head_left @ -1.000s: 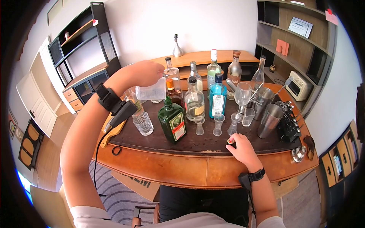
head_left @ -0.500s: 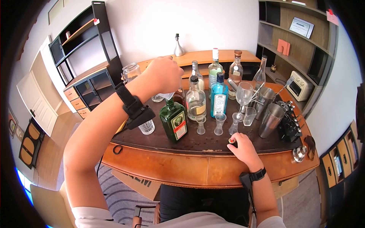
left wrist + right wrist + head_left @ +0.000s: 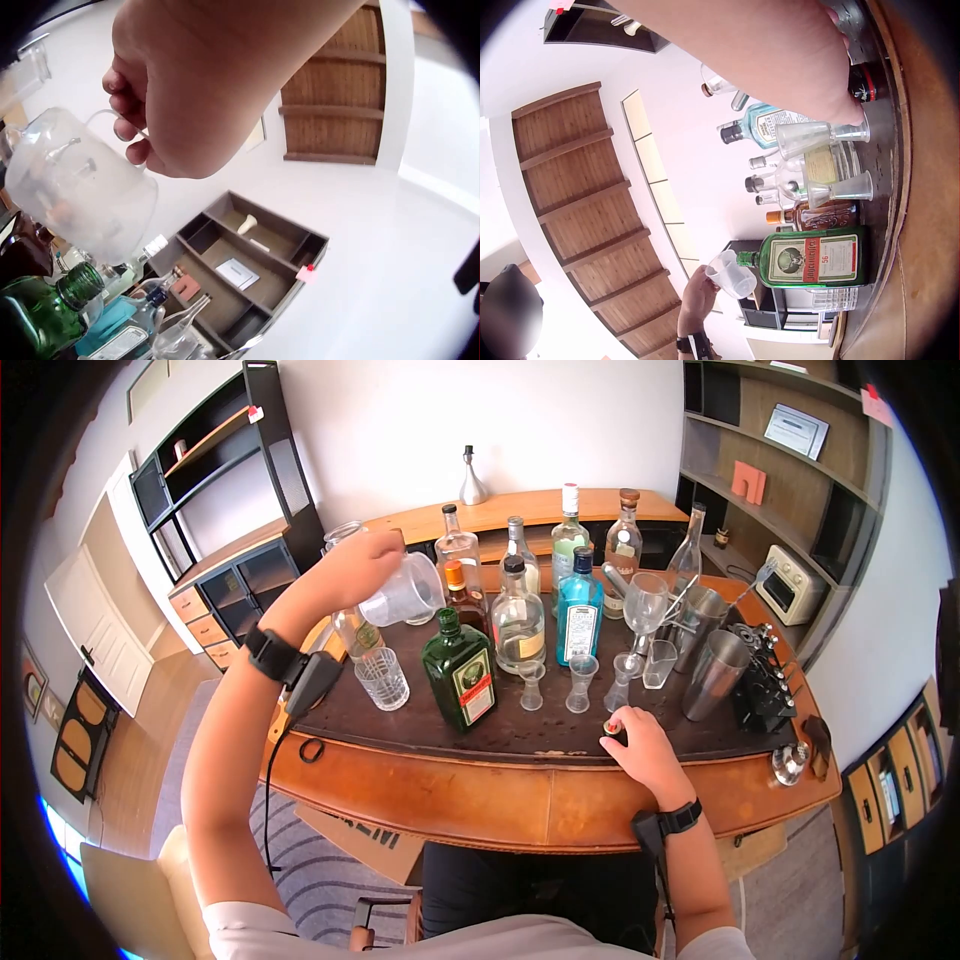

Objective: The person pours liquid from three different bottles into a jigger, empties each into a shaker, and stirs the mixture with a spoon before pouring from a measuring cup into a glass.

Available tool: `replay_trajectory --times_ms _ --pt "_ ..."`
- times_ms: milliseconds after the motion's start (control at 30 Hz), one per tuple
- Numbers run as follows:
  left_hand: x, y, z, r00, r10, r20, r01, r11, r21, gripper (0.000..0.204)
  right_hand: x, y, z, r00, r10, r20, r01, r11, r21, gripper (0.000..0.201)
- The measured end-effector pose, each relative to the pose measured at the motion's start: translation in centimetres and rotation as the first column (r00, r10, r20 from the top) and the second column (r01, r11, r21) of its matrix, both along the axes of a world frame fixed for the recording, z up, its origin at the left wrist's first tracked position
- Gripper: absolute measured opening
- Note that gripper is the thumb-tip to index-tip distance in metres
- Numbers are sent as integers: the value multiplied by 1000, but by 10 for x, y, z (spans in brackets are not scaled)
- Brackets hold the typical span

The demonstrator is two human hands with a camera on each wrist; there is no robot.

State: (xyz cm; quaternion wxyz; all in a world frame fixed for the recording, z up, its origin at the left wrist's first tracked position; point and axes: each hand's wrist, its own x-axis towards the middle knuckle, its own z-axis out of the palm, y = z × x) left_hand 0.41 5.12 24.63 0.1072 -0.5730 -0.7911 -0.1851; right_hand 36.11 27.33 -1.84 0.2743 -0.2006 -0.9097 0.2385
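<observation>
My left hand (image 3: 360, 572) grips a clear plastic jug (image 3: 408, 592) by its loop handle, with the jug tilted in the air at the left side of the desk. Below and right of it stands an uncapped green liquor bottle (image 3: 458, 685), upright, its neck close to the jug. A cut-glass tumbler (image 3: 383, 685) is left of that bottle. At the desk's front right, my right hand (image 3: 645, 748) rests low, its thumb and fingers around a small dark bottle cap (image 3: 862, 82) with a red band. The hand partly hides this cap.
Several bottles stand behind, including a blue one (image 3: 580, 615) and a brown one with an orange cap (image 3: 466, 600). Clear jiggers (image 3: 581, 685) line the middle front. Metal shaker tins (image 3: 716, 675), a wine glass (image 3: 645, 605) and a black device (image 3: 768, 675) occupy the right.
My left hand swung the jug right to above the green bottle, then back left, where the jug now hangs tilted. My right hand has stayed with the cap.
</observation>
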Motion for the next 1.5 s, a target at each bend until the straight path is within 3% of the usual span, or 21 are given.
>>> replay_trajectory --times_ms 100,167,233,300,367,467,567,667,900,1000,1067,1100,1267,1300,1333,1367,1400,1433,1500 --pt "-42 -36 -27 947 -15 320 -93 943 319 29 1 -1 2 1000 -6 11 7 1000 -2 28" --pt "-85 -69 -48 901 -63 430 -129 906 404 28 1 -3 5 1000 -6 19 6 1000 1 28" --pt "-112 -101 -90 882 -14 472 -266 811 521 25 1 -3 5 1000 0 12 0 1000 -1 29" --pt "-138 -128 -139 882 155 446 -397 756 521 26 1 -3 5 1000 1 14 0 1000 -8 29" --pt "-167 -143 -200 832 120 542 -469 674 571 26 1 -4 6 999 -2 32 3 1000 -23 29" --pt "-160 -150 -250 737 302 605 -622 653 433 26 1 -5 8 1000 -4 27 6 999 -44 29" --pt "-159 -153 -282 765 325 555 -589 702 400 30 0 -3 6 999 2 36 0 998 -58 29" --pt "-149 -148 -290 684 298 666 -628 705 330 29 0 -3 5 999 5 35 -3 999 -44 29" --pt "-124 -142 -274 695 414 588 -644 722 253 30 0 -3 5 999 -2 33 3 999 -36 29" --pt "-116 -141 -270 635 457 622 -715 652 251 24 0 -3 5 1000 -3 22 4 1000 -20 30" --pt "-116 -147 -274 735 647 201 -662 623 416 24 0 -3 5 1000 -7 19 7 1000 -5 30" --pt "-101 -143 -260 706 707 -26 -608 625 489 26 0 -3 5 1000 -9 14 9 1000 -7 30" --pt "-7 -94 -189 920 390 -37 -279 719 637 24 -5 -5 7 1000 -8 -4 8 1000 -8 29" --pt "10 -78 -187 957 279 78 -265 736 624 26 -5 -5 6 1000 -3 -9 3 1000 -1 29" --pt "25 -62 -185 966 215 145 -259 768 585 36 -6 -4 4 1000 2 -13 -2 1000 7 29" --pt "39 -45 -187 957 128 261 -255 799 544 56 -7 -3 4 1000 5 -19 -5 1000 18 28" --pt "41 -28 -199 960 52 274 -198 819 538 75 -7 -3 4 999 0 -47 1 1000 20 27" --pt "50 -13 -203 938 29 344 -213 833 510 84 -8 -3 4 997 -6 -75 8 1000 22 27" --pt "54 11 -217 910 -21 414 -230 805 547 83 -9 -4 5 991 -9 -135 7 1000 -13 26"
